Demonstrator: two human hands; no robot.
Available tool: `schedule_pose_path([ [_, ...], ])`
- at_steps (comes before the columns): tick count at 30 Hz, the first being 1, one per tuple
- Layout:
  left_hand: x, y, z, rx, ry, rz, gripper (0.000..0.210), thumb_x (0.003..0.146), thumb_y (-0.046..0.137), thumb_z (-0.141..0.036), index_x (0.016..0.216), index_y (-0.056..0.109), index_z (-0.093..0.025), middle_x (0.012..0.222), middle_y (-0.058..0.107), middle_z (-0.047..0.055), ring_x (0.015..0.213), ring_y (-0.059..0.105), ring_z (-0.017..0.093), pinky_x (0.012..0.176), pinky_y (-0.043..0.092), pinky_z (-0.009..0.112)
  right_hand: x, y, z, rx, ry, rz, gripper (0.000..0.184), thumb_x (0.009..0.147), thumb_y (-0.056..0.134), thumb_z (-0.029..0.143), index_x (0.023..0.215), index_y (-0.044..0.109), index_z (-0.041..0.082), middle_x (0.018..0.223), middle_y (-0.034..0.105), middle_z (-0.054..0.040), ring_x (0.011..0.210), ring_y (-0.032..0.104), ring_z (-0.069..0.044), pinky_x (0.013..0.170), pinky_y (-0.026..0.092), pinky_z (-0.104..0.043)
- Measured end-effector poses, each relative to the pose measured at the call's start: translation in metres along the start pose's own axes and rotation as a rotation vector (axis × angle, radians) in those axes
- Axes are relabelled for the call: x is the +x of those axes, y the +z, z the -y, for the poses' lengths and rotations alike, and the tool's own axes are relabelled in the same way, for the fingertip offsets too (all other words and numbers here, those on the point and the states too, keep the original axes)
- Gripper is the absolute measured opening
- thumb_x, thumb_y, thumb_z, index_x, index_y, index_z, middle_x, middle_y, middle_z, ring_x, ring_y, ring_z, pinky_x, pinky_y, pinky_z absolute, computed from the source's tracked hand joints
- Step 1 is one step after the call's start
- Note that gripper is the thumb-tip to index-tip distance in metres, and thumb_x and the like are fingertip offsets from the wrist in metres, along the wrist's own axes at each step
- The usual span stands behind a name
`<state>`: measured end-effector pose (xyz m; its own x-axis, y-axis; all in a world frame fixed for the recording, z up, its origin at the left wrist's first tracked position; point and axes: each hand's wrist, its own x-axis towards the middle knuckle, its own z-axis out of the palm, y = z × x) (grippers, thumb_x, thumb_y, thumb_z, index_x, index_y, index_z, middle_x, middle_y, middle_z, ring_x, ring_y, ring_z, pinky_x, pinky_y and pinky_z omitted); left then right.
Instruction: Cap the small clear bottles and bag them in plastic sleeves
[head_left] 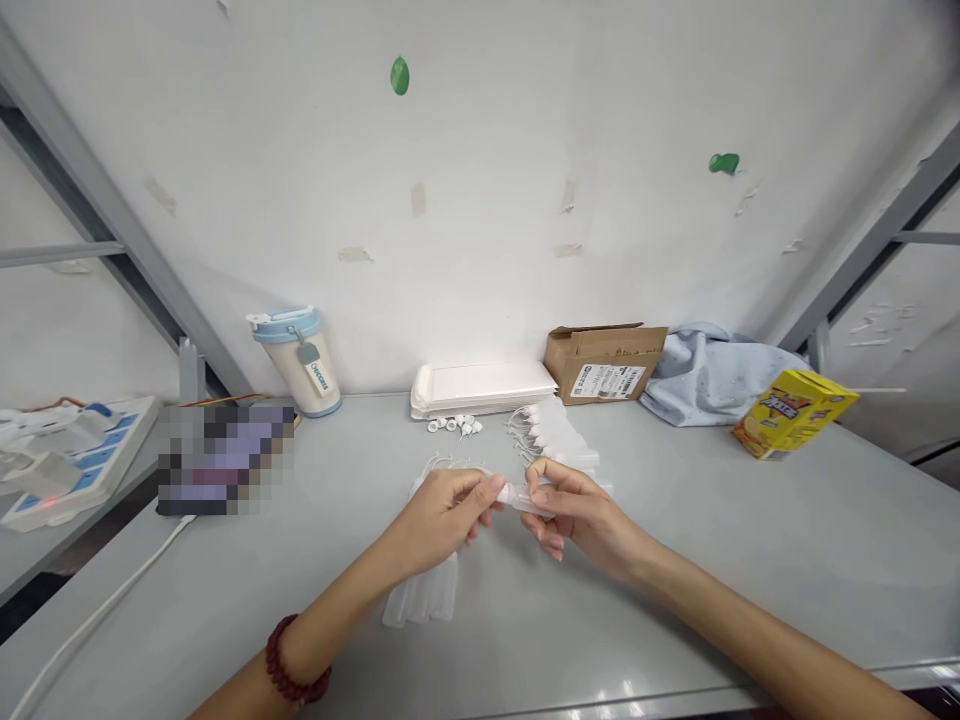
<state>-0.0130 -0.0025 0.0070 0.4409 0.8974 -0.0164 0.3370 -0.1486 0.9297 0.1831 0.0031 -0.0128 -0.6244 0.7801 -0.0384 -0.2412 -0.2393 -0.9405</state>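
Both my hands hold one small translucent plastic tube with a white cap [517, 496] above the grey table. My left hand [442, 515] pinches the capped end between thumb and fingers. The clear body of the tube is gripped by my right hand [574, 510]. Partly hidden under my left hand lie several clear tubes [424, 592] side by side, with thin white strings at their far ends. Beyond my right hand is a row of similar capped tubes [559, 430] with strings. Several loose white caps [454, 426] lie behind the hands.
At the back stand a stack of white trays [487, 385], a cardboard box [606, 362] and a bunched blue cloth [712, 370]. A yellow drink carton [793, 412] with a straw is at right. To the left are a tumbler [296, 362], a blurred phone [229, 460] and a power strip [90, 465].
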Motion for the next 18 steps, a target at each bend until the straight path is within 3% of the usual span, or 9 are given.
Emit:
schedule_pose_path([
  [4,-0.0011,0.0011,0.0014,0.024,0.015,0.023,0.035,0.084,0.046,-0.045,0.07,0.058,-0.015,0.065,0.055,0.0,0.056,0.049,0.01,0.052,0.041,0.02,0.0009,-0.0008,-0.0003,0.014,0.013,-0.006,0.013,0.082,0.054,0.028,0.081,0.043,0.02,0.061,0.054,0.0019,0.045,0.038,-0.007,0.045,0.035,-0.021],
  [9,-0.0024,-0.0015,-0.0024,0.023,0.114,-0.026,0.025,0.082,0.051,-0.039,0.089,0.063,-0.018,0.088,0.062,0.003,0.072,0.054,0.013,0.064,0.045,0.022,0.0005,-0.0002,0.0006,0.02,0.024,-0.006,0.014,0.082,0.055,0.029,0.081,0.043,0.021,0.059,0.054,0.0027,0.045,0.037,-0.007,0.046,0.034,-0.021],
  [14,-0.0024,-0.0006,-0.0021,0.041,0.024,-0.015,0.039,0.085,0.045,-0.044,0.06,0.054,-0.015,0.057,0.054,-0.001,0.054,0.051,0.01,0.053,0.041,0.02,0.0003,0.0012,-0.0001,-0.005,0.026,0.025,0.016,0.083,0.054,0.03,0.081,0.042,0.021,0.06,0.056,0.0025,0.043,0.038,-0.006,0.045,0.035,-0.02],
  [18,-0.0031,0.0028,-0.0016,0.016,0.02,-0.028,0.032,0.082,0.05,-0.042,0.069,0.058,-0.015,0.062,0.055,-0.001,0.055,0.052,0.01,0.052,0.042,0.02,-0.0001,0.0015,0.0006,0.002,0.038,0.001,0.021,0.083,0.055,0.036,0.08,0.041,0.021,0.058,0.055,0.0034,0.041,0.037,-0.005,0.042,0.035,-0.019],
])
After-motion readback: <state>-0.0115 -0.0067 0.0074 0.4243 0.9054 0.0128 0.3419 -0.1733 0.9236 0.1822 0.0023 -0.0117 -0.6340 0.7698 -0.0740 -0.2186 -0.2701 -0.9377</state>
